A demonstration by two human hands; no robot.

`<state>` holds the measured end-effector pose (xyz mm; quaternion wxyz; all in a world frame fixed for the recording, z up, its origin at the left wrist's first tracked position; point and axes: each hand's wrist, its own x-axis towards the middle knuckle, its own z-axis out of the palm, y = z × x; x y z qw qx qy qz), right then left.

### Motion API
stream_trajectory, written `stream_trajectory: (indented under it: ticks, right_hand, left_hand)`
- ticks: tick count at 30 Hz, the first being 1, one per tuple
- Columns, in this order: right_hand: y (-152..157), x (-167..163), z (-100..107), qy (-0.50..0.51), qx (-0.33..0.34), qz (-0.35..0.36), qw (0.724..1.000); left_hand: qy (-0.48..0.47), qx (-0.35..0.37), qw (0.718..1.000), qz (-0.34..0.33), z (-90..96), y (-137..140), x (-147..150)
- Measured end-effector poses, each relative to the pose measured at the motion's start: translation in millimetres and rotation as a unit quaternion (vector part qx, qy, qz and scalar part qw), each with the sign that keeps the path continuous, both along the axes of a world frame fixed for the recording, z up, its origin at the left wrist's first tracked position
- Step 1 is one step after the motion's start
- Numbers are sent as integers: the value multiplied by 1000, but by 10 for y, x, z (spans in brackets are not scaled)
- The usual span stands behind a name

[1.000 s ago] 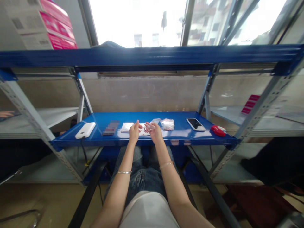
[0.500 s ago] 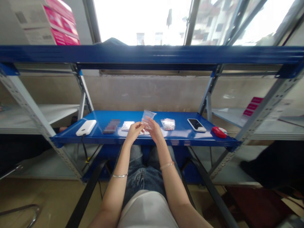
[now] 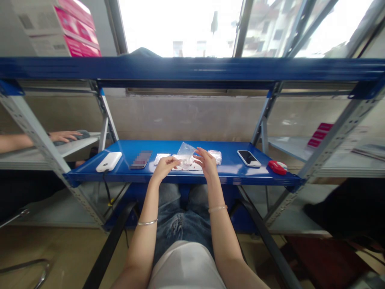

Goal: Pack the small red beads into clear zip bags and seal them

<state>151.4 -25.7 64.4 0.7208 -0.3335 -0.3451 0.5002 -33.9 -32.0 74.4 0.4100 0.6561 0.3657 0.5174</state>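
A clear plastic bag (image 3: 185, 151) stands tilted between my hands, over a white sheet (image 3: 195, 167) with several small dark reddish bits on it. My left hand (image 3: 165, 167) has its fingers pinched at the bag's lower left edge. On the other side, my right hand (image 3: 207, 161) is open, its fingers apart and curved beside the bag's right edge. A stack of clear bags (image 3: 161, 158) lies just beyond my left hand. Partly hidden behind my right hand is a pile of filled clear bags (image 3: 217, 156).
On the blue table (image 3: 231, 160) lie a white power bank (image 3: 109, 161) with a cable, a blurred-out dark flat object (image 3: 141, 159), a white phone (image 3: 249, 158) and a red-and-white item (image 3: 278, 167). A blue shelf beam (image 3: 192, 69) crosses above. Another person's hand (image 3: 64, 136) rests on a mouse at left.
My hands have moved apart, and my right hand's fingers have spread off the bag. The bag has come down a little onto the sheet. Another person's hand has appeared at left.
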Motion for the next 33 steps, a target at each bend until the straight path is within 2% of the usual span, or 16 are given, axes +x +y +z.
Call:
stream_trajectory:
  ticks: [3, 9, 15, 18, 24, 33]
  right_hand:
    - [-16, 5, 12, -30, -3, 12, 999]
    - [-35, -94, 47, -42, 6, -8, 999]
    - [-58, -104, 93, -38, -8, -18, 999]
    - [-62, -59, 76, -66, 5, -14, 998]
    - [-25, 68, -8, -117, 29, -8, 993]
    - [6, 71, -4, -189, 34, -39, 981]
  left_hand:
    - [3, 7, 1000, -12, -18, 10, 31]
    - [-40, -31, 998, -33, -59, 24, 101]
    - [8, 2, 1000, -13, -62, 31, 51]
    - [30, 5, 1000, -1, -47, 17, 26]
    - [93, -1, 995, -21, 10, -29, 0]
    - [105, -10, 993, -47, 15, -28, -69]
